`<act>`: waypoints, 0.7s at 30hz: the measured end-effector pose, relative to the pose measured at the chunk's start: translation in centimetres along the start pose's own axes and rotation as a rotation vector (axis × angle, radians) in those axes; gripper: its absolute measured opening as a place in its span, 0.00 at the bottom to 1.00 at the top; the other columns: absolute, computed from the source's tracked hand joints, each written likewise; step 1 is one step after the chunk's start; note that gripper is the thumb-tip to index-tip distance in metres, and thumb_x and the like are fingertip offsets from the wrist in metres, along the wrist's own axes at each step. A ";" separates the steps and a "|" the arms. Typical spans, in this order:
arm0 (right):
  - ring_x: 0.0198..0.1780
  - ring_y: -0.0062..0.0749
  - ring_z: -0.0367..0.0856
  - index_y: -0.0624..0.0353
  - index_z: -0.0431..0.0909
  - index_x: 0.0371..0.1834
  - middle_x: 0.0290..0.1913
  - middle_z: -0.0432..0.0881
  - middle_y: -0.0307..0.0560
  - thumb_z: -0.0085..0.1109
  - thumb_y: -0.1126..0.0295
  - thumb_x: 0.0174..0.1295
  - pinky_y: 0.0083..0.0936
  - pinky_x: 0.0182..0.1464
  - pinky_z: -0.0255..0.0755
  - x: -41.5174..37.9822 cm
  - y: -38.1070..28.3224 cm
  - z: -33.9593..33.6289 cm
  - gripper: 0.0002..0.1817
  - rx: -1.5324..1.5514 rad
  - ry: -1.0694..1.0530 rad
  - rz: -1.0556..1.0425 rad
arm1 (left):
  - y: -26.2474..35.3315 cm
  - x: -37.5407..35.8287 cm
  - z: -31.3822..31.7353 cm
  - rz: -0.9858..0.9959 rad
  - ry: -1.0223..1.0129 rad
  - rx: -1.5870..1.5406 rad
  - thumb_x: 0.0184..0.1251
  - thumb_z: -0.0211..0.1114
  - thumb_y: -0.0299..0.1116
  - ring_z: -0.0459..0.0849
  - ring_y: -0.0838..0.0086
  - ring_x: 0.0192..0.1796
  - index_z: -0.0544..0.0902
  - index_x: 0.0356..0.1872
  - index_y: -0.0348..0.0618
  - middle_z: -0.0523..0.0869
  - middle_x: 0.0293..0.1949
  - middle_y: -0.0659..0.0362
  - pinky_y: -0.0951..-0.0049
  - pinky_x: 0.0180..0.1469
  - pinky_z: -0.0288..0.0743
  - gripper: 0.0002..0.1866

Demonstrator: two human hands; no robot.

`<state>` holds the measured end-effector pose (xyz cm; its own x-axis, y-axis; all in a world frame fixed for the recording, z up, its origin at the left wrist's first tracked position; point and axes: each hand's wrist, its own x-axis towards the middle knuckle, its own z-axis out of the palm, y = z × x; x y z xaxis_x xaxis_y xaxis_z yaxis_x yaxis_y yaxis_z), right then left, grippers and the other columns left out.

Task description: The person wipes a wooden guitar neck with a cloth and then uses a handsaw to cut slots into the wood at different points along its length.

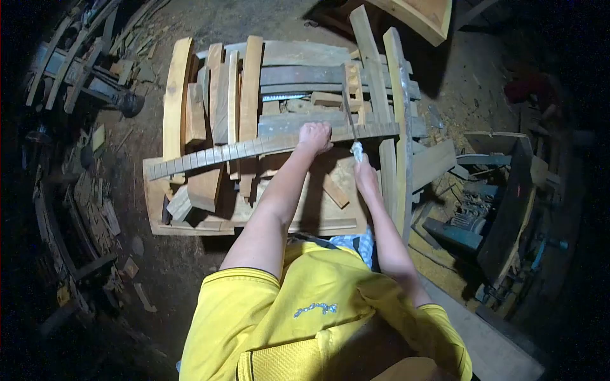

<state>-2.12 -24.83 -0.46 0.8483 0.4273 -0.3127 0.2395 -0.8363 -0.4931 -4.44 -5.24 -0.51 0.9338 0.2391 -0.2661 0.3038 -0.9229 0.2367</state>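
Note:
A long, narrow wooden strip with evenly spaced cut lines lies crosswise over the stacked boards. My left hand is closed over the strip near its middle, pressing it against the wood below. In my right hand is the pale handle of a handsaw. The saw's thin blade points away from me and crosses the strip to the right of my left hand. Whether its teeth sit in a cut is too small to tell. Below the strip, a short wooden block lies on a broad board.
Upright-looking curved planks stand at the left of the stack, and long boards run along its right. A motor sits in a wooden frame at right. Wood scraps litter the floor at left. A wooden piece is at top right.

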 end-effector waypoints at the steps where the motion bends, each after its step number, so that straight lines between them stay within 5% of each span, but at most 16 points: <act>1: 0.37 0.65 0.74 0.56 0.61 0.47 0.32 0.76 0.68 0.40 0.62 0.63 0.53 0.39 0.66 1.1 -0.7 -0.1 0.13 -0.041 0.001 0.002 | 0.1 0.1 0.0 0.008 0.013 0.014 0.46 0.64 0.52 0.81 0.62 0.43 0.75 0.40 0.42 0.82 0.39 0.51 0.64 0.44 0.74 0.26; 13: 0.35 0.65 0.74 0.58 0.59 0.47 0.29 0.75 0.69 0.40 0.63 0.62 0.53 0.35 0.65 -6.2 3.6 0.8 0.14 0.027 -0.054 0.056 | 0.1 -0.2 -0.5 -0.016 -0.041 0.036 0.47 0.64 0.53 0.79 0.64 0.48 0.72 0.44 0.42 0.81 0.43 0.53 0.67 0.49 0.71 0.29; 15: 0.37 0.64 0.74 0.57 0.59 0.53 0.32 0.75 0.69 0.39 0.66 0.63 0.50 0.36 0.66 -4.5 3.3 0.7 0.17 0.026 -0.073 0.059 | 0.1 -0.1 -0.5 -0.019 -0.054 0.044 0.47 0.64 0.53 0.79 0.64 0.47 0.72 0.44 0.42 0.81 0.43 0.53 0.67 0.49 0.71 0.29; 21: 0.38 0.66 0.73 0.60 0.61 0.47 0.31 0.75 0.71 0.40 0.64 0.61 0.53 0.38 0.65 2.2 -1.6 -0.1 0.14 -0.049 0.017 -0.024 | 0.3 -0.2 -0.9 -0.022 -0.054 0.062 0.46 0.64 0.53 0.80 0.64 0.46 0.72 0.45 0.42 0.81 0.42 0.53 0.66 0.48 0.71 0.29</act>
<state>-0.59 -22.61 -0.23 0.8498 0.4416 -0.2877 0.2818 -0.8420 -0.4601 -4.31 -5.29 0.46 0.9150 0.2445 -0.3210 0.3102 -0.9349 0.1722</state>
